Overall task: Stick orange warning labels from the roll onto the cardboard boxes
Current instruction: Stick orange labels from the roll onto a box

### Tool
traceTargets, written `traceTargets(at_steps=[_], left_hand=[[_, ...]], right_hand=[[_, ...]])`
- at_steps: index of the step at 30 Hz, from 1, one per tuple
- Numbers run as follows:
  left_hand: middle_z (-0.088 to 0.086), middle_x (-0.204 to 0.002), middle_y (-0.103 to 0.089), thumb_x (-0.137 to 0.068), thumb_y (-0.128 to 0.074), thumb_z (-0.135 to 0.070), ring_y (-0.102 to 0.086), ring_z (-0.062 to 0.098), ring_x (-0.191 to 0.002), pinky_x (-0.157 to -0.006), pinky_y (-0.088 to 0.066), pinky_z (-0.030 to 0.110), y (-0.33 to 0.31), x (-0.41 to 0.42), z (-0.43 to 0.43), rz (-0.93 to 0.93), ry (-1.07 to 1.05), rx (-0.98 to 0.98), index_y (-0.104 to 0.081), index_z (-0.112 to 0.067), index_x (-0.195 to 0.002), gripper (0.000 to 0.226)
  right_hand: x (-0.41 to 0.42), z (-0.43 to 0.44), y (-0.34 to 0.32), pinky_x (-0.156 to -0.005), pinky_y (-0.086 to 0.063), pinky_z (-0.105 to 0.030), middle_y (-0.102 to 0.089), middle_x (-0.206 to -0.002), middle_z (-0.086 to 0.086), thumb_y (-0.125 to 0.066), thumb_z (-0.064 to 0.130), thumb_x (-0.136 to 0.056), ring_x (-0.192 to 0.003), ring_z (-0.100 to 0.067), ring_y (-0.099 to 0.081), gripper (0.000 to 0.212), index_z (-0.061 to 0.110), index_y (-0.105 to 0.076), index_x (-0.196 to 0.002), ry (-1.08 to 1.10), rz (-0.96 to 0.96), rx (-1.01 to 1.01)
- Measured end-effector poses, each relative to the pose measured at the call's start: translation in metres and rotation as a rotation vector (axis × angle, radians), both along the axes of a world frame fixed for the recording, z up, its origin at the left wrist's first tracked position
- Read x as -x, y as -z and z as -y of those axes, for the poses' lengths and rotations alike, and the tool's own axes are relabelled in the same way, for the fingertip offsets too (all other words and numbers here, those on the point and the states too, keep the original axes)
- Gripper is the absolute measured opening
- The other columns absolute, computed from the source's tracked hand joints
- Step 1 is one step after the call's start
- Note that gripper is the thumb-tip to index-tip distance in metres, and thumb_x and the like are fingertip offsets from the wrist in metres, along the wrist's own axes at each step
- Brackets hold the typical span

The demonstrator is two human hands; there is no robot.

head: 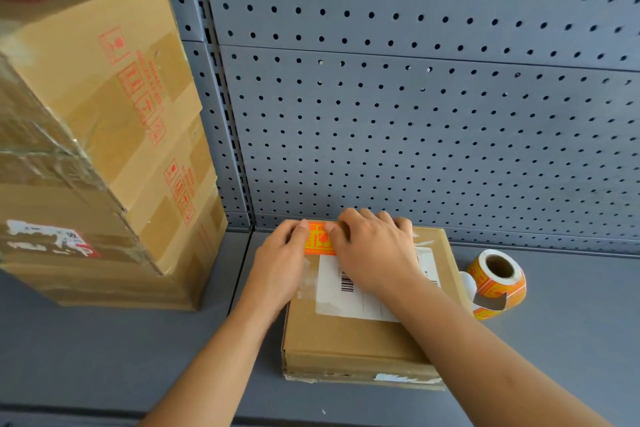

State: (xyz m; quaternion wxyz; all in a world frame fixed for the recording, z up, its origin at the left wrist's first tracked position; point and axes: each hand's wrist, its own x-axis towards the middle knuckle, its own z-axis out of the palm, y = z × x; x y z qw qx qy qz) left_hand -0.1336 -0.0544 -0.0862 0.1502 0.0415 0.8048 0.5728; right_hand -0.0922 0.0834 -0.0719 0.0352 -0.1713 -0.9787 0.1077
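A flat cardboard box [349, 340] lies on the grey shelf, with a white shipping label [346, 298] on its top. An orange warning label [318, 239] lies on the box's far left corner. My left hand [280, 263] rests at the label's left edge with the thumb on it. My right hand [374, 250] lies flat over the label's right side, its fingers pressing down. The roll of orange labels [498, 281] stands on the shelf just right of the box, a loose end hanging at its front.
Large taped cardboard boxes [100, 149] printed with red handling symbols are stacked at the left. A grey pegboard wall [415, 97] closes the back. The grey shelf [104, 357] stretches in front and to the right of the flat box.
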Motion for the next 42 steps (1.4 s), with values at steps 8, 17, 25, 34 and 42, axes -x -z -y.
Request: traceTargets(at_steps=[8,17,25,34,42], left_hand=[[-0.011,-0.105,-0.070,-0.107,-0.037,-0.048,-0.062,0.004,-0.101,-0.081,-0.046,0.024,-0.002,-0.005,0.004,0.057,0.057,-0.056,-0.065,-0.041,-0.103,0.028],[-0.018,-0.113,-0.070,-0.107,-0.039,-0.046,-0.061,0.002,-0.110,-0.087,-0.046,0.024,0.002,-0.010,0.006,0.065,0.133,-0.101,-0.063,-0.048,-0.114,0.025],[-0.021,-0.101,-0.063,-0.107,-0.034,-0.052,-0.058,-0.002,-0.092,-0.073,-0.043,0.021,-0.004,-0.010,0.005,0.095,0.093,-0.094,-0.058,-0.054,-0.097,0.026],[-0.017,-0.101,-0.065,-0.109,-0.031,-0.045,-0.056,-0.002,-0.085,-0.070,-0.041,0.017,-0.006,-0.010,0.006,0.089,0.127,-0.053,-0.057,-0.055,-0.098,0.030],[-0.036,-0.128,-0.056,-0.096,-0.030,-0.074,-0.048,-0.010,-0.122,-0.108,-0.031,0.030,-0.005,-0.023,0.025,0.193,0.158,-0.085,-0.056,-0.055,-0.128,0.045]], right_hand=[[0.001,-0.007,0.002,-0.098,-0.029,-0.040,-0.065,-0.105,0.007,-0.024,0.050,-0.105,-0.106,-0.022,-0.055,0.043,0.024,-0.058,-0.099,0.012,-0.014,0.066],[0.000,-0.002,0.001,-0.097,-0.030,-0.042,-0.064,-0.110,0.005,-0.021,0.047,-0.106,-0.107,-0.025,-0.054,0.044,0.024,-0.057,-0.105,0.000,-0.004,0.000],[-0.006,-0.006,-0.003,-0.104,-0.026,-0.040,-0.058,-0.112,0.008,-0.024,0.075,-0.093,-0.112,-0.019,-0.049,0.058,0.030,-0.055,-0.113,-0.086,0.083,0.022],[-0.002,-0.008,-0.001,-0.103,-0.027,-0.039,-0.062,-0.121,0.007,-0.024,0.039,-0.107,-0.115,-0.021,-0.053,0.039,0.029,-0.057,-0.127,-0.050,0.010,0.062],[-0.047,-0.049,-0.031,-0.107,-0.034,-0.036,-0.046,-0.143,0.006,-0.048,0.042,-0.101,-0.135,-0.019,-0.038,0.045,0.030,-0.045,-0.144,0.066,-0.269,0.288]])
